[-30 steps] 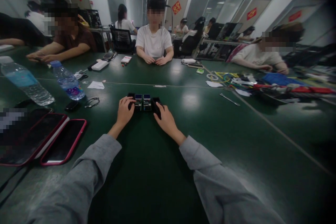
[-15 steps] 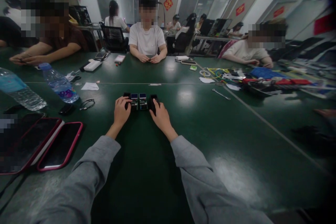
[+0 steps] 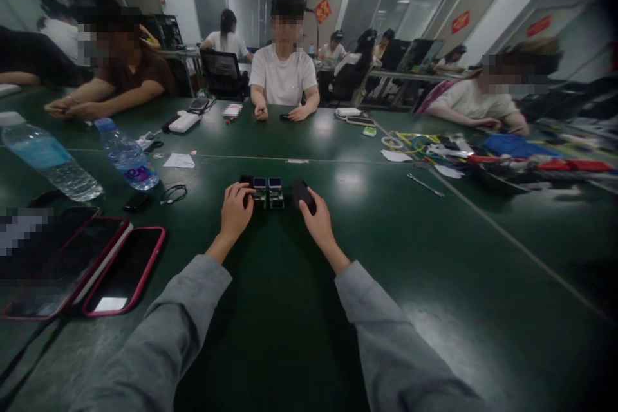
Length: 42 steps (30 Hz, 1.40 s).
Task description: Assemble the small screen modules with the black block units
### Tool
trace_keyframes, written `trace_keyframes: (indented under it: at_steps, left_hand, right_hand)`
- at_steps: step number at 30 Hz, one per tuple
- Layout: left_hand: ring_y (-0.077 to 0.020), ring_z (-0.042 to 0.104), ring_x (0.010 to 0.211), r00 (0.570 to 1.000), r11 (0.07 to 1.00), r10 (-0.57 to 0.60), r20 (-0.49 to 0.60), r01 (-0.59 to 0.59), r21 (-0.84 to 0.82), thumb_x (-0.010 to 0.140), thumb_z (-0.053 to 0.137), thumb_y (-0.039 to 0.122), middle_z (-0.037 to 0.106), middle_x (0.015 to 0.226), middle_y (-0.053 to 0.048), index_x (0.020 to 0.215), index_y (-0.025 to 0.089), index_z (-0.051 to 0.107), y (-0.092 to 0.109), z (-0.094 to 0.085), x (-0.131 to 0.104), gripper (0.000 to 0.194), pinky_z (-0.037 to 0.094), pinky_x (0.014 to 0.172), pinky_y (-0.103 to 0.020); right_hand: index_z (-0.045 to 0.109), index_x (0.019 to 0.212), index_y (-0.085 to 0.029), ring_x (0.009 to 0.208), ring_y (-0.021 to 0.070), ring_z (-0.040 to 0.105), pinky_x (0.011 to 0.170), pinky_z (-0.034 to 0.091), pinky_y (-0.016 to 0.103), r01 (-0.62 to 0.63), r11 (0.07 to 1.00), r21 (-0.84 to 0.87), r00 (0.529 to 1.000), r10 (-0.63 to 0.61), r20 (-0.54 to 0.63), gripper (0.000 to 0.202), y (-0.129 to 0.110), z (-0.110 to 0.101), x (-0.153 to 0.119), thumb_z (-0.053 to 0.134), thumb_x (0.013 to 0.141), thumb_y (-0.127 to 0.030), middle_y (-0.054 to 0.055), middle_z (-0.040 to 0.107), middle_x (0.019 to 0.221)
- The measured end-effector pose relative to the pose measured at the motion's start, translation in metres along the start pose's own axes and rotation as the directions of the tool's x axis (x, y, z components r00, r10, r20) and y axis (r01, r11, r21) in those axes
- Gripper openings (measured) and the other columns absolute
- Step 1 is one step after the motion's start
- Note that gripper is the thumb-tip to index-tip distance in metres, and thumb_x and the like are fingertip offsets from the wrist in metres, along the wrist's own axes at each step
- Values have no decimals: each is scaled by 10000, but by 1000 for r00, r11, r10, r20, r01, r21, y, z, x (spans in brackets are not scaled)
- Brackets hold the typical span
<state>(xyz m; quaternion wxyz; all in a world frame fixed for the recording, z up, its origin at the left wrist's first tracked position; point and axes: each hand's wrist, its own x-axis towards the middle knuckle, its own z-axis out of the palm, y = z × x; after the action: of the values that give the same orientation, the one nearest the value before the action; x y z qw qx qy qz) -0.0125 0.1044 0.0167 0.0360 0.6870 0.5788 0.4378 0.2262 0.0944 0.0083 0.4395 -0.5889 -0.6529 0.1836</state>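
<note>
Two small green circuit boards with little screens lie side by side on the table, a left board (image 3: 259, 192) and a right board (image 3: 275, 192). My left hand (image 3: 236, 209) is closed over a small black case (image 3: 246, 179) just left of them, its fingers hiding most of it. To the right of the boards, my right hand (image 3: 318, 215) grips another small black case (image 3: 301, 196) between thumb and fingers. This case is tilted and turns its smooth dark face up; whether it still touches the table I cannot tell.
Two water bottles (image 3: 126, 154) and a red-edged phone (image 3: 128, 270) lie to the left, near a coiled black cable (image 3: 174, 194). A wrench (image 3: 425, 185) and a heap of cables and tools (image 3: 502, 158) are on the right. Co-workers sit across the green table (image 3: 270, 335).
The case in my right hand has turned from showing its hollow side to showing its smooth face. My left hand keeps its place by the boards. The person opposite has moved their hands apart.
</note>
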Motion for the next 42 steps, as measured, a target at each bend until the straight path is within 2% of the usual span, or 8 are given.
trace_keyframes:
  at_steps: [10,17,22,25,29,33,38,42]
  left_hand:
    - [-269,459,1251,1000,1000,-3,17,3,7,894,493,184,599,1224,-78,1005,231,645,2,0,1,194,409,1067,-527]
    - [-270,448,1259,1000,1000,-5,21,5,2,896,494,183,595,1230,-81,1008,222,646,0,1,1,192,400,1069,-526]
    - [-256,450,1261,1000,1000,4,6,-4,24,902,495,183,599,1224,-74,1013,215,651,-2,2,0,194,394,1084,-499]
    - [-258,444,1269,1000,1000,0,9,0,31,905,494,189,598,1236,-71,1021,217,651,-2,2,0,197,407,1076,-498]
    - [-263,446,1266,1000,999,13,2,-13,36,908,487,189,600,1233,-75,1016,217,654,-2,2,0,202,413,1071,-507]
    - [-264,452,1259,1000,999,10,3,-10,41,904,487,181,600,1233,-78,1025,217,655,-3,1,-1,210,427,1058,-509]
    - [-261,442,1273,1000,999,16,13,-16,32,905,478,171,592,1255,-74,1017,219,657,-3,0,-3,216,438,1053,-505]
    - [-268,452,1264,1000,1000,12,8,-12,24,902,483,174,588,1255,-76,1014,222,657,-3,0,-4,212,449,1039,-516]
  right_hand:
    - [521,1353,-173,1245,283,419,1033,379,506,34,994,-101,999,-31,28,521,8,8,2,336,981,-487,138,582,1272]
    - [532,1360,-202,1174,291,435,966,434,468,177,965,-192,983,-164,80,533,-4,4,-3,534,903,-476,132,588,1195]
    - [551,1327,-141,1113,272,491,969,435,464,17,997,-73,1000,-18,-24,545,8,8,1,379,968,-512,146,622,1174]
    - [568,1293,-130,1151,282,474,1006,404,501,-4,995,-98,994,-6,-106,564,13,9,2,327,976,-530,159,602,1201]
    - [441,1417,-180,1242,316,432,1012,407,544,114,967,-228,987,-136,-87,607,5,9,1,485,919,-524,167,496,1337]
    - [373,1463,-189,1315,304,411,1049,416,529,236,936,-263,971,-235,34,538,-6,5,0,436,947,-330,158,401,1441]
    - [240,1517,-142,1351,297,401,1100,399,527,283,918,-279,958,-256,130,597,-11,-24,-39,386,958,-292,171,389,1464]
    - [153,1545,-269,1352,280,418,1116,411,493,319,897,-308,922,-218,319,651,19,-95,-114,417,960,-378,109,354,1510]
